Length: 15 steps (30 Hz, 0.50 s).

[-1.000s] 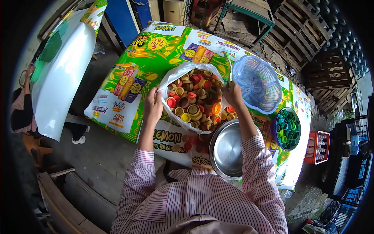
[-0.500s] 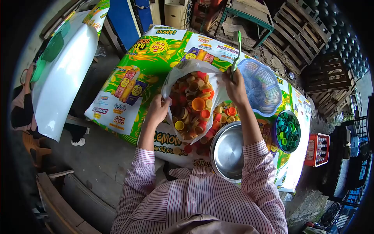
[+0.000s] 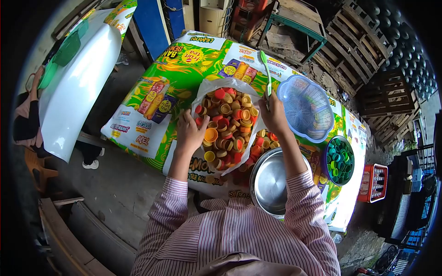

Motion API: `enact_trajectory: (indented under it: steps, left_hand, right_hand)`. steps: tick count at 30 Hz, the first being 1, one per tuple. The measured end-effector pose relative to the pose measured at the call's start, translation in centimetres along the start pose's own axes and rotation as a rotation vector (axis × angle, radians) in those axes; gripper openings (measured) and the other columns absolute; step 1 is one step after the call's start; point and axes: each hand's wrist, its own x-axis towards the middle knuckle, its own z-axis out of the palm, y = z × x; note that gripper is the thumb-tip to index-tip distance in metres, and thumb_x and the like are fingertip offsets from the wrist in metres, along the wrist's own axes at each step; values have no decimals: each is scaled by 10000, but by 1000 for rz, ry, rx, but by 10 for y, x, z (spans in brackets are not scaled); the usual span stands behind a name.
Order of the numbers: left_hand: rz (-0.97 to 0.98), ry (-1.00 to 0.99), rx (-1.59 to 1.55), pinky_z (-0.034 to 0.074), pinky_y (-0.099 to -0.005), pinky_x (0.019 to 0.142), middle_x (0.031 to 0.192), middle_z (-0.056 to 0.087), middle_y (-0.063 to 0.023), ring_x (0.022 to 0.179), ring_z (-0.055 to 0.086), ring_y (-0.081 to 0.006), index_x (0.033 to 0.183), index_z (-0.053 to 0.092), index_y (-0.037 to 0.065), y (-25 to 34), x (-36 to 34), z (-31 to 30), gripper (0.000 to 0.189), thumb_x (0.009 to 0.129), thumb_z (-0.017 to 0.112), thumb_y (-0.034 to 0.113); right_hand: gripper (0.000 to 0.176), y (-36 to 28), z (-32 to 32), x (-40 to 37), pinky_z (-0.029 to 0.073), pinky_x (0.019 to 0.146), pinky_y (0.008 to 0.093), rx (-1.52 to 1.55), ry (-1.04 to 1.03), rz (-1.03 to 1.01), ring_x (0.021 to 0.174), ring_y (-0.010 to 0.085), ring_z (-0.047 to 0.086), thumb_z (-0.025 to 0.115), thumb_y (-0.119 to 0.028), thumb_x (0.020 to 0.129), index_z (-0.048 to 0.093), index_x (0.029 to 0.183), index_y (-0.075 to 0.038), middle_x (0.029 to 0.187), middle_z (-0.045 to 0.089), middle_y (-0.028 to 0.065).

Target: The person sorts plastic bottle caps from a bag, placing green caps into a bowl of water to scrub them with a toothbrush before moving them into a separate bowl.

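A clear plastic bag (image 3: 226,85) full of red, orange and yellow bottle caps (image 3: 225,120) lies on the table in front of me. My left hand (image 3: 189,132) grips the bag's left edge. My right hand (image 3: 274,115) holds the bag's right edge together with a green toothbrush (image 3: 265,69) that points up and away. More loose caps (image 3: 264,138) lie at the bag's right side, just under my right wrist.
An empty steel bowl (image 3: 271,181) sits near my right elbow. A blue plastic basket (image 3: 306,108) and a bowl of green caps (image 3: 339,161) stand to the right. A printed banner (image 3: 179,69) covers the table. A red crate (image 3: 374,183) is on the ground at the right, wooden pallets (image 3: 359,32) behind.
Both hands lifted the bag's edges and tilted it, shifting the caps, then lowered it again. My left hand has slid lower along the bag's left side. The toothbrush swung upright.
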Motion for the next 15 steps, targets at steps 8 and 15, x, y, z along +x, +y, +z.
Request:
enact_trajectory:
  steps: [8,15]
  left_hand:
    - [1008,-188,218,202,-488,1030,1297,382,-87,1234,309,-293,1185,457,101,61,-26,60,432,778,555,208]
    - [827,-148,338,112,-550,1035,1229,451,-75,1264,251,-289,942,623,44,60,-5,60,395,727,612,375]
  right_hand:
    - [219,45,-1,-24,422,689,484,-327,26,224,797,446,516,533,-64,740,400,866,56,857,521,287]
    - [358,58,12,-37,421,738,484,-375,-78,239,827,471,499,571,-23,656,364,935,60,847,518,302]
